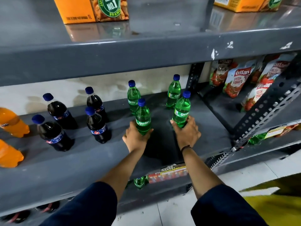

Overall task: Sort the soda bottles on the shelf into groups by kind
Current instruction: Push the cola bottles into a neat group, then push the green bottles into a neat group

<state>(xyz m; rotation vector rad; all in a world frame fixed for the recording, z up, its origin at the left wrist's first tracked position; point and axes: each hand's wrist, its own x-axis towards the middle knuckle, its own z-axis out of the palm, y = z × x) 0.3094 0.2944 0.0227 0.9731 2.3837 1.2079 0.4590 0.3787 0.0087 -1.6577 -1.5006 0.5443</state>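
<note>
On the grey shelf (81,160) stand several green Sprite bottles with blue caps. My left hand (136,136) grips the base of the front-left Sprite bottle (143,116). My right hand (187,132) grips the base of the front-right Sprite bottle (181,110). Two more Sprite bottles stand behind, one at the left (133,97) and one at the right (174,92). To the left stand several dark cola bottles (96,124) with blue caps. Two orange soda bottles (11,123) sit at the far left edge.
Orange juice cartons (91,8) stand on the shelf above. Tomato sauce pouches (237,79) fill the bay to the right, behind a perforated metal upright (267,111). More bottles show on the lower shelf (139,182). White floor tiles lie below.
</note>
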